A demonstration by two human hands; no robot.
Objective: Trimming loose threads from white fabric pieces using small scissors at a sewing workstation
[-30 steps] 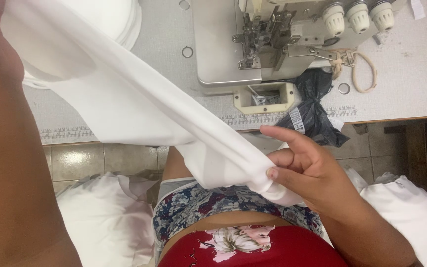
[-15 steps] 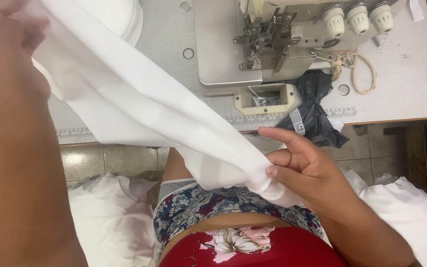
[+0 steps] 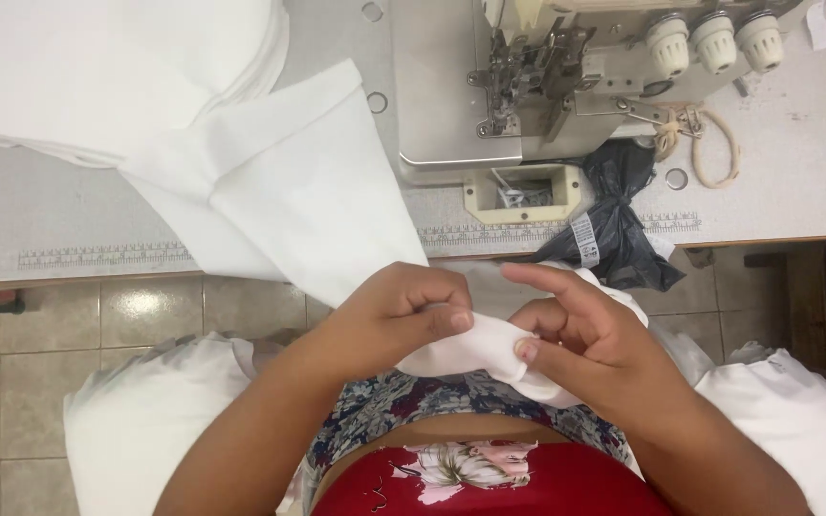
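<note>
A piece of white fabric [image 3: 298, 191] drapes from the sewing table's front edge down to my lap. My left hand [image 3: 399, 311] pinches its lower end just below the table edge. Close beside it, my right hand [image 3: 576, 334] grips the same bunched end, thumb pressed into the cloth and index finger stretched out. The two hands nearly touch. A cream overlock sewing machine [image 3: 566, 67] with several thread knobs stands on the table straight ahead of my hands.
A stack of white cloth [image 3: 107, 67] lies at the table's back left. A black plastic bag [image 3: 614, 220] hangs off the table edge under the machine. White cloth piles [image 3: 145, 420] lie on the tiled floor at both sides of my lap.
My left hand has come down from the upper left to meet the right hand at my lap. The fabric, earlier stretched taut between them, now lies slack over the table edge.
</note>
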